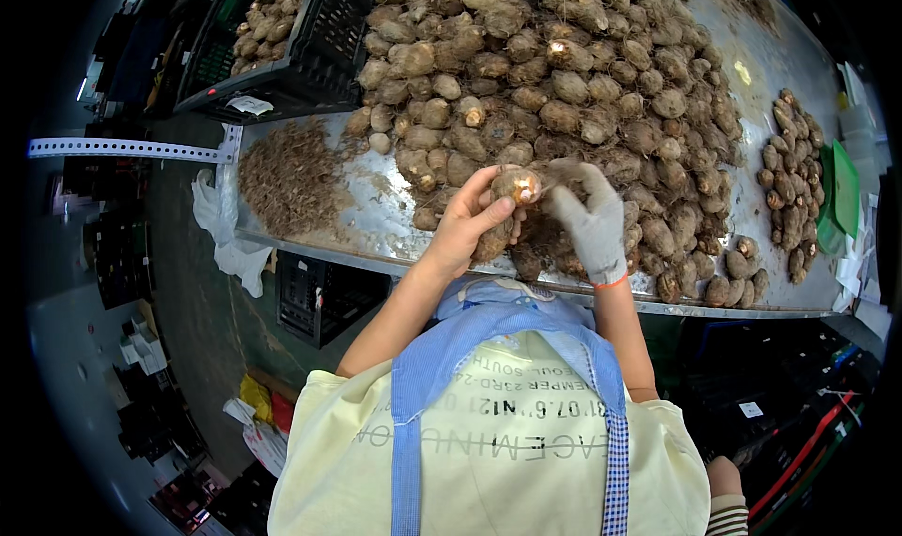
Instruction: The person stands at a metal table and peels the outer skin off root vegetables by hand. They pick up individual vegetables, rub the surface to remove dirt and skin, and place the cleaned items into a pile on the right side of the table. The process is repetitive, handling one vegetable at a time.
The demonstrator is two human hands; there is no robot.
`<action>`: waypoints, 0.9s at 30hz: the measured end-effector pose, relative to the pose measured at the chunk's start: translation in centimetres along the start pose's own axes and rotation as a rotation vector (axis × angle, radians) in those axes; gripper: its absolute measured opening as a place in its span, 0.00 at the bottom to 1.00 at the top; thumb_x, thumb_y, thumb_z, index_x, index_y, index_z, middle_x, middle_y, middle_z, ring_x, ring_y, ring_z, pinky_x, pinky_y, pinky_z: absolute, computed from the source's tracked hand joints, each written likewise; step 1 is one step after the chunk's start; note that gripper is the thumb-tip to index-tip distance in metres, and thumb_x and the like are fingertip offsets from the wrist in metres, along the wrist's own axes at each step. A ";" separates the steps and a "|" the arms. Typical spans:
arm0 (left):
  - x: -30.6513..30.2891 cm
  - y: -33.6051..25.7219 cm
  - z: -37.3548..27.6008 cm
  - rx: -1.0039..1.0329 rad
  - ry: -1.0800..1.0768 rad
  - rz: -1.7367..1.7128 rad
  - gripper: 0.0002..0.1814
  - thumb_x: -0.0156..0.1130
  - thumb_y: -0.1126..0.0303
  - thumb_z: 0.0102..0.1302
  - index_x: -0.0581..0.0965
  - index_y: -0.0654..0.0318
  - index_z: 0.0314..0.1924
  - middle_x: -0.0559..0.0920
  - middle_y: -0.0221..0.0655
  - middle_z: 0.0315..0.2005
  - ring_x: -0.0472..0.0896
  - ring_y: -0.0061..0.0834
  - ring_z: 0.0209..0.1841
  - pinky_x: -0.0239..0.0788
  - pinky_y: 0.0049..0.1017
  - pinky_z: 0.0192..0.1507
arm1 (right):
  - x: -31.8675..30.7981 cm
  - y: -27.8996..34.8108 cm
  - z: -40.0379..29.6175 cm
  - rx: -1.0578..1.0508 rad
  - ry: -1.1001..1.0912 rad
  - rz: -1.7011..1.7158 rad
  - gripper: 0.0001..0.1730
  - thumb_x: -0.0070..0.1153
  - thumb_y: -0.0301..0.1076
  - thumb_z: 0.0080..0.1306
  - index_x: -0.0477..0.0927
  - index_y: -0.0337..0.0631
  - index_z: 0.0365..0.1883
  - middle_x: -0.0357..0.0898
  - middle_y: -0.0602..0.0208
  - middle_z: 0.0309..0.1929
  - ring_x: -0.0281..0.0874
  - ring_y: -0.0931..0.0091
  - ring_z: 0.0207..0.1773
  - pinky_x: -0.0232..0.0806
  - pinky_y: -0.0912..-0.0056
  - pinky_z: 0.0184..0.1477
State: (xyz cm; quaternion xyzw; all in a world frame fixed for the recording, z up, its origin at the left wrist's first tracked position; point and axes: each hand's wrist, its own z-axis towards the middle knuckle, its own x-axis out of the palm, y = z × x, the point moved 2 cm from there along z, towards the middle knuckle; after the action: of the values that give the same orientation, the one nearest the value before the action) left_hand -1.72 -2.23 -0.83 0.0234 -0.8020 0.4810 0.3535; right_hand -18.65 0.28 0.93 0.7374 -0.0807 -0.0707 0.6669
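Observation:
My bare left hand (pixel 468 215) holds a brown taro corm (pixel 518 186), its pale cut end facing up and to the right. Another taro corm (pixel 492 243) shows just below the palm; whether that one is held too cannot be told. On my right hand (pixel 595 219) is a grey knit glove with an orange cuff. Its fingers are blurred beside the held corm, at a tuft of dark root fibres (pixel 560 173). Beyond both hands rises a large heap of hairy taro corms (pixel 564 85) on a metal table (pixel 373 215).
Loose root fibres (pixel 289 176) are piled at the table's left. A black plastic crate (pixel 331 50) with corms stands behind them. A smaller corm pile (pixel 793 184) and green plastic trays (pixel 842 191) are at right. Under the table sits another black crate (pixel 328 296). Someone's striped sleeve (pixel 728 515) shows lower right.

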 end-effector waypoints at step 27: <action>1.5 0.5 -0.6 -0.005 -0.107 -0.011 0.26 0.55 0.65 0.68 0.59 0.60 0.63 0.76 0.37 0.44 0.78 0.28 0.36 0.74 0.28 0.36 | 0.8 0.3 -0.4 -0.026 0.129 -0.415 0.17 0.58 0.40 0.60 0.76 0.33 0.38 0.77 0.51 0.34 0.78 0.59 0.38 0.68 0.63 0.38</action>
State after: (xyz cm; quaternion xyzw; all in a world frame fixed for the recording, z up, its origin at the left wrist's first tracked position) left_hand -2.70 -1.07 -0.14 0.0526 -0.8206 0.4752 0.3130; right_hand -17.81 0.42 1.28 0.7325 0.1164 -0.1602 0.6513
